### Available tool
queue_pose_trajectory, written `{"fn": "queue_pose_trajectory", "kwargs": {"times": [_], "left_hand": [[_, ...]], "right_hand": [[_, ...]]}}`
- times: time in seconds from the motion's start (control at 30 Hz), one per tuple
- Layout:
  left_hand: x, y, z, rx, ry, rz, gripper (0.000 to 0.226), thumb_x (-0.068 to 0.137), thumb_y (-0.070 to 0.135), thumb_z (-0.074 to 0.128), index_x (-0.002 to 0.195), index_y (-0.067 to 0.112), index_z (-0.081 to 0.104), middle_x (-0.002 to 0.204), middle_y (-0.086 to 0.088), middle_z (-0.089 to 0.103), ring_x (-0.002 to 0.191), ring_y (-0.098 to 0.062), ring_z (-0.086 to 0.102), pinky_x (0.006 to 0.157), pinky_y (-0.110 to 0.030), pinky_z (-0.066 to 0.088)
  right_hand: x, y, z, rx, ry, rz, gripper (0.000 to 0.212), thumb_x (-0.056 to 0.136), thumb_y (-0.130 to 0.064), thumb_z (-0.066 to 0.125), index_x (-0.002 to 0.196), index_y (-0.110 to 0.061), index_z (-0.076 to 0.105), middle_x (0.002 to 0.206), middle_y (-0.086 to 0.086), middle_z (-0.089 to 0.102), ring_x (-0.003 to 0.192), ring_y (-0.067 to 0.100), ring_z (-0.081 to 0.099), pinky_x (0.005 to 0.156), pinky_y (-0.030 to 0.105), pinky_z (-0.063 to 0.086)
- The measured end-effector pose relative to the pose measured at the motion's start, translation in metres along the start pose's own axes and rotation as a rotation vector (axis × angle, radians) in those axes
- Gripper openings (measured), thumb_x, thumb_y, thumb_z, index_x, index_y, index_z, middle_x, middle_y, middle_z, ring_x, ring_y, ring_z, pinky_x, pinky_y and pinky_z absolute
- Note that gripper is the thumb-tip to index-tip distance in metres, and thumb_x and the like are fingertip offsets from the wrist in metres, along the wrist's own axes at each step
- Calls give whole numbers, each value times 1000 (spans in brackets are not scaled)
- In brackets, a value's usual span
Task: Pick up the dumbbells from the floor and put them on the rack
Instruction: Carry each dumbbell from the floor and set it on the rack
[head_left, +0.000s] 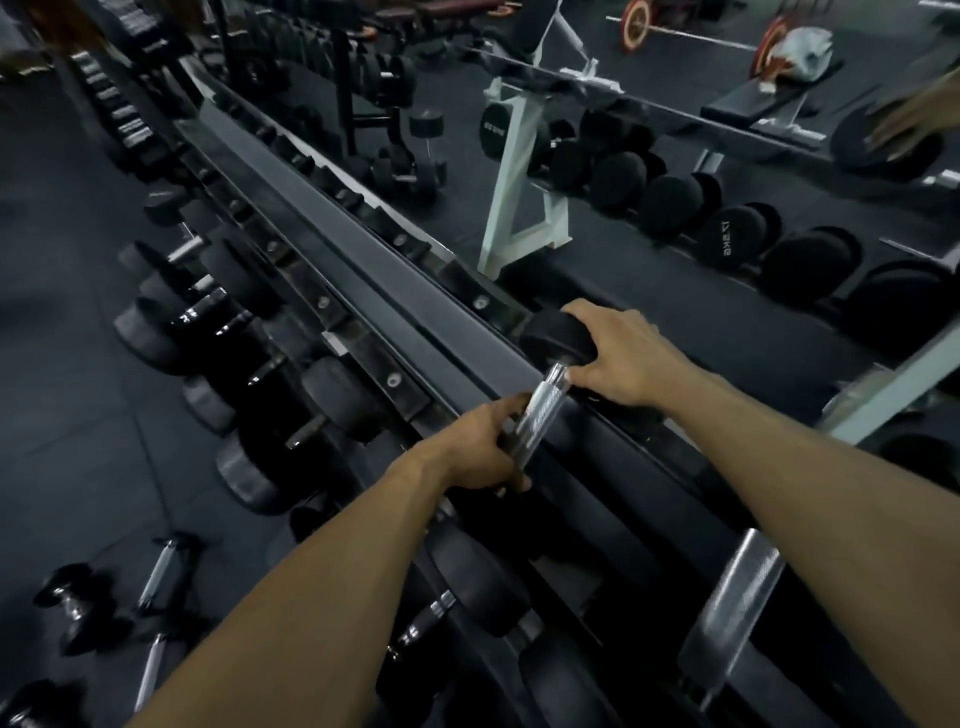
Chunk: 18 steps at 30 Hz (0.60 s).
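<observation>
Both hands hold one dumbbell (545, 395) on the rack's (363, 291) top rail: left hand (478, 452) wrapped round the handle, right hand (618, 353) over the far head. Its near head is hidden. More dumbbells (78, 608) lie on the floor (62, 441), lower left, dim.

Single view only, head-worn, wide-angle. Looks forward and steeply down from above the person's arms, close over the top tier of the rack (363, 291), which runs diagonally from upper left to lower right. Both forearms enter from the bottom edge; the left hand (467, 452) and right hand (623, 358) sit near frame centre. Floor (67, 426) fills the left side. Strong barrel distortion at edges; the far background, possibly a mirror reflection, is blurred.
</observation>
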<state>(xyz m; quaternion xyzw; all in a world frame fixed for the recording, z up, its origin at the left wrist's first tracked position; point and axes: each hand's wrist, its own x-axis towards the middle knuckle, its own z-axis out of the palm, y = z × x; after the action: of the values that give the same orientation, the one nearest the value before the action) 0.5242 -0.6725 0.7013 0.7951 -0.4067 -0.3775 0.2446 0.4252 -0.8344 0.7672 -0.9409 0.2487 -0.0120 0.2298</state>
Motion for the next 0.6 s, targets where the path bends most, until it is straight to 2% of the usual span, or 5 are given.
{"fn": "queue_pose_trajectory", "kwargs": {"times": [0.13, 0.3, 0.4, 0.6], "left_hand": [[1, -4, 2, 12, 13, 23, 95, 70, 14, 83, 147, 36, 32, 94, 2, 63, 84, -15, 62, 73, -24, 50], [1, -2, 1, -21, -9, 41, 93, 71, 12, 83, 146, 35, 34, 96, 0, 65, 86, -17, 62, 79, -27, 51], [4, -1, 1, -2, -17, 58, 93, 69, 11, 83, 146, 35, 37, 91, 2, 64, 82, -16, 61, 78, -29, 52], [18, 9, 0, 95, -69, 86, 95, 68, 14, 83, 147, 36, 36, 108, 1, 62, 94, -18, 61, 85, -29, 53]], "right_hand": [[-4, -3, -1, 3, -2, 19, 44, 84, -27, 70, 124, -26, 51, 105, 4, 66, 93, 29, 63, 85, 43, 53], [-7, -3, -2, -4, -10, 18, 47, 85, -23, 70, 128, -25, 49, 106, 3, 64, 93, 27, 62, 81, 38, 51], [-8, 1, -3, -20, -18, 38, 51, 85, -24, 71, 130, -23, 48, 107, 4, 63, 95, 28, 62, 84, 40, 51], [-13, 19, -1, 3, -13, 104, 56, 80, -24, 75, 129, -23, 48, 110, 5, 65, 96, 27, 63, 88, 45, 54]]}}
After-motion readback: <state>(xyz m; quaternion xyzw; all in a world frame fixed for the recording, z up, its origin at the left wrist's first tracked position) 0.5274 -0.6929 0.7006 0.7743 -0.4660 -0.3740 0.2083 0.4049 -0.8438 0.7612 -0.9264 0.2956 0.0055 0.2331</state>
